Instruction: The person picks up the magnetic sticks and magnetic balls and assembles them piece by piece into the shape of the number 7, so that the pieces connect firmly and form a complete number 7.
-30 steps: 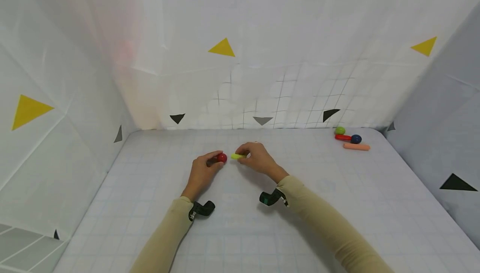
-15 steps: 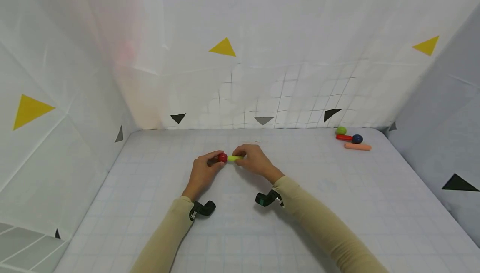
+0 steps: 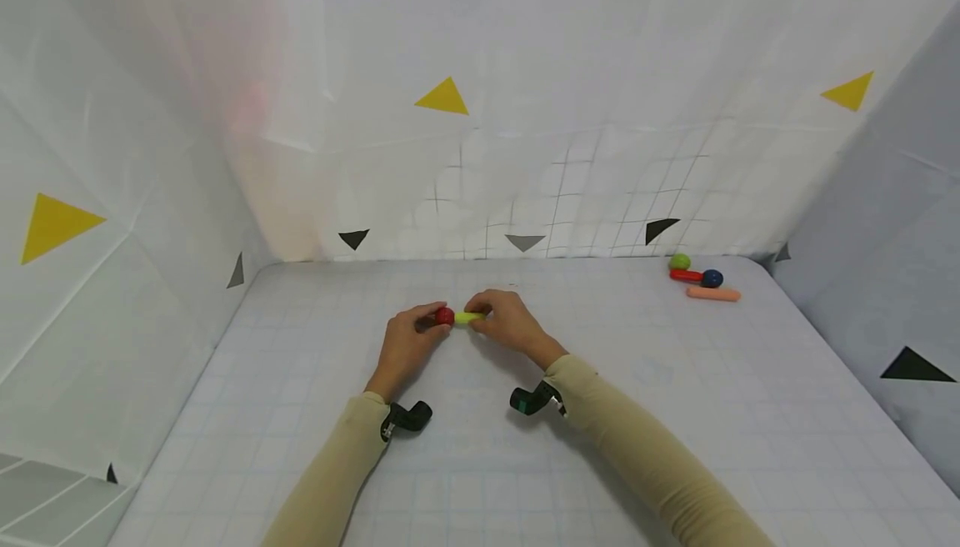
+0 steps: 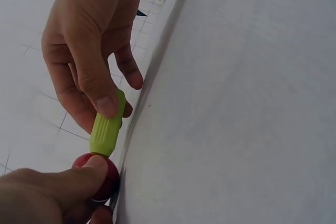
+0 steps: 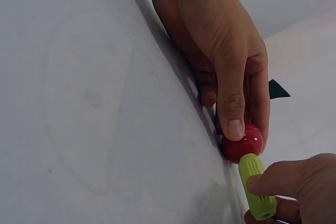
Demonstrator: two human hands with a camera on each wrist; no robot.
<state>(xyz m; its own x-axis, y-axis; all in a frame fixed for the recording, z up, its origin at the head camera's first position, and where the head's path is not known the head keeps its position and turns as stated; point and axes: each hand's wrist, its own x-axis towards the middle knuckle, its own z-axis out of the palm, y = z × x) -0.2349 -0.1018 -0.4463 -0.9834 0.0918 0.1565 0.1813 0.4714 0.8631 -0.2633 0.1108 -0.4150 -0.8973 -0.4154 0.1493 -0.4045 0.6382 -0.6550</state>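
Note:
My left hand (image 3: 407,348) pinches a red ball (image 3: 445,316) between thumb and fingers near the middle of the table. From the right, my right hand (image 3: 512,324) pinches a yellow-green ribbed stick (image 3: 467,317). One end of the stick (image 4: 106,129) meets the ball (image 4: 109,178) in the left wrist view. The right wrist view shows the same contact, with the ball (image 5: 247,144) above the stick (image 5: 256,192). Whether the stick's end is inside the ball or only against it, I cannot tell.
At the back right of the white table (image 3: 465,464) lie a green ball (image 3: 679,262), a red stick (image 3: 685,276), a dark blue ball (image 3: 712,278) and an orange stick (image 3: 713,294). White sheet walls (image 3: 585,47) stand behind and at both sides.
My right hand has moved left, bringing the yellow-green stick from a small gap up to the red ball. My left hand has stayed nearly still. Little differs over the last half second.

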